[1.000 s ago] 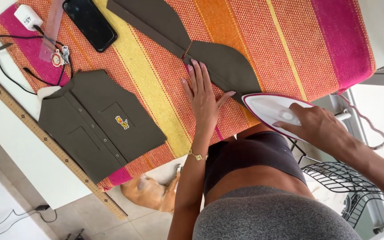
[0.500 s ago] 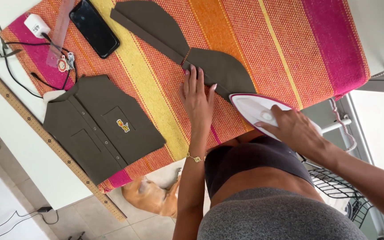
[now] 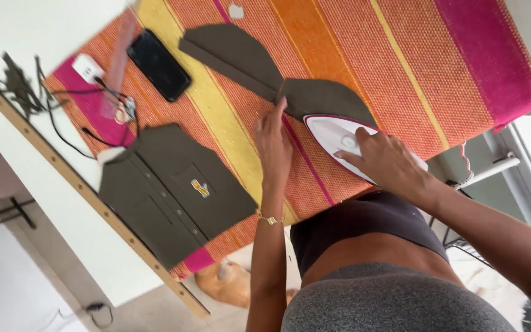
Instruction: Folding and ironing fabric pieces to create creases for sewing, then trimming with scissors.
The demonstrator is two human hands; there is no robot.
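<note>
Two hands at centre frame: right hand [image 3: 388, 161] grips iron [image 3: 351, 142] on the sleeve's [image 3: 278, 74] lower edge; left hand [image 3: 273, 142] flat, open, beside it. Striped cloth [image 3: 437, 67] bare upper right.

The left hand [image 3: 273, 140] lies flat, palm down, fingers straight and close together, fingertips just beside the tip of the iron [image 3: 339, 136]. Its forearm runs straight back toward the torso, a thin gold bracelet at the wrist. The right hand [image 3: 383, 158] is curled over the top of the iron, fingers wrapped round it, knuckles up. The right wrist bends slightly, and that forearm stretches away from the iron toward the lower right.
</note>
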